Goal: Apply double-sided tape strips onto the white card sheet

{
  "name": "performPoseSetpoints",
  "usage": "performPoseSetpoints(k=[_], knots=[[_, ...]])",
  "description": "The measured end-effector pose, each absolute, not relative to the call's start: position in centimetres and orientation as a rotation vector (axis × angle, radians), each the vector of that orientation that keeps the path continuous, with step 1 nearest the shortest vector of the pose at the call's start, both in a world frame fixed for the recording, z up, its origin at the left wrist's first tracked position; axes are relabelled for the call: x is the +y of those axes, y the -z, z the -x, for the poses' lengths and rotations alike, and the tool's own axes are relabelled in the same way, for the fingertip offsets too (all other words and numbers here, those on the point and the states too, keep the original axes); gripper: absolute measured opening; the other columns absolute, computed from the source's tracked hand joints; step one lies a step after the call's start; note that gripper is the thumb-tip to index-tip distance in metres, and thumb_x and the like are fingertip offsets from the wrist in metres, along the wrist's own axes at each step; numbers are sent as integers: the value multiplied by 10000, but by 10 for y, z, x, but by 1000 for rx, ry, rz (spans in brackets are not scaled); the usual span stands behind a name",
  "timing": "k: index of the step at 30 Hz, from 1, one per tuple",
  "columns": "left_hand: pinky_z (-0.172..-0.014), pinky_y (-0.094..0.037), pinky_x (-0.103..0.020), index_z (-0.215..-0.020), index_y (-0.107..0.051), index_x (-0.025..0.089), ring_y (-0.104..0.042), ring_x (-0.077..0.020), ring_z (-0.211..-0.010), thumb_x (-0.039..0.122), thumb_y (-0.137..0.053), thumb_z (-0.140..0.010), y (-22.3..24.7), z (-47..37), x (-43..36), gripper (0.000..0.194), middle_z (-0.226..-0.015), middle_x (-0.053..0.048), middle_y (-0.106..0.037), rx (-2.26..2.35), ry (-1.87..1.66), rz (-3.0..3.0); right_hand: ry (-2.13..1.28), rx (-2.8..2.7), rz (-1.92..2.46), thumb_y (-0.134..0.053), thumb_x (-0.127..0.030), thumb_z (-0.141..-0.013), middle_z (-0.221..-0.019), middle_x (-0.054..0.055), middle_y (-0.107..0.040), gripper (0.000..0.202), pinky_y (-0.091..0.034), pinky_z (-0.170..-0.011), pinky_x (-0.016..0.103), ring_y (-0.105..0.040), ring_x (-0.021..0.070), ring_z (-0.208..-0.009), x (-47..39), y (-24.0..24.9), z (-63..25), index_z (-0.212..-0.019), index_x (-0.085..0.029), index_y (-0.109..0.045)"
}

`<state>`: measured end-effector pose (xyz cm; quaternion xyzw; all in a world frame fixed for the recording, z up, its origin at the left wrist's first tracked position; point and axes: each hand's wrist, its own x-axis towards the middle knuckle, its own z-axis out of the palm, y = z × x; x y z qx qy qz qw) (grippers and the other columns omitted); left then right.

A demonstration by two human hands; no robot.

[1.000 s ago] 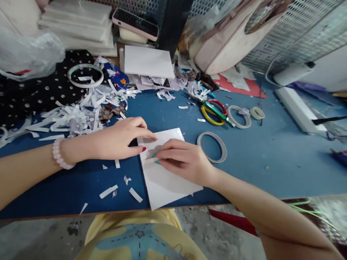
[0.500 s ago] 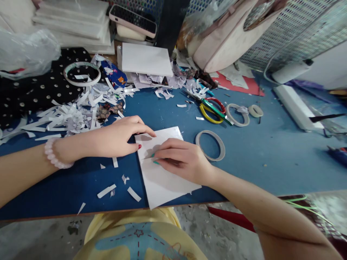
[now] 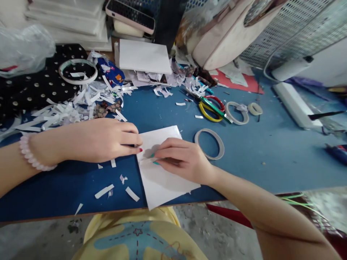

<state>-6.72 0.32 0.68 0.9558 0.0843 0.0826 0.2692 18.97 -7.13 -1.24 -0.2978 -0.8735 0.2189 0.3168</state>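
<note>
A rectangular piece of white paper [image 3: 162,191] lies at the table's front edge, below both hands. Over it, my right hand [image 3: 187,159] is closed in a pinch, green nails to the left. From its fingertips a thin pale strip [image 3: 146,161] runs across to the paper's left edge. At that same edge is my left hand [image 3: 108,140], fingers bent in and thumb close to them, a red nail showing. What the left fingers grip, if anything, is hidden. Just right of my right hand lies a roll of tape [image 3: 209,143].
Paper scraps [image 3: 59,113] are heaped at the left beside a black dotted cloth [image 3: 40,86]. Behind the paper lie scissors [image 3: 211,107] and more tape rolls [image 3: 237,113]. A white stack [image 3: 145,56], a phone [image 3: 130,16] and a pale bag [image 3: 219,39] stand at the back.
My left hand has drawn back slightly left, and its spread fingers have curled in at the paper's edge. The right hand keeps its pinch, and the pale strip shows more clearly.
</note>
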Motion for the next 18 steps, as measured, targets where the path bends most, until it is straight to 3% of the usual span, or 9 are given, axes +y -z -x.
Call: performPoseSetpoints(k=[9,18], knots=[[-1072,-439,-377,-1103,-723,354,-582,-242,-1193,183,-481,-912,-5,71,2,353,-1174,-12,-708,283,-104,-2608,-549,-2325,823,-585,-143,-919,-844,78,-714,131,-594,-720,253,-683,139,-789,-72,12,-188,-872,-156,-707],[-1044,-456,-338,-1035,-746,358,-627,-219,-1144,169,-518,-895,-3,70,3,327,-1149,-8,-723,295,-232,-2512,-555,-2338,822,-578,-153,-926,-848,71,-712,145,-599,-732,259,-688,142,-799,-72,12,-188,-888,-170,-716]])
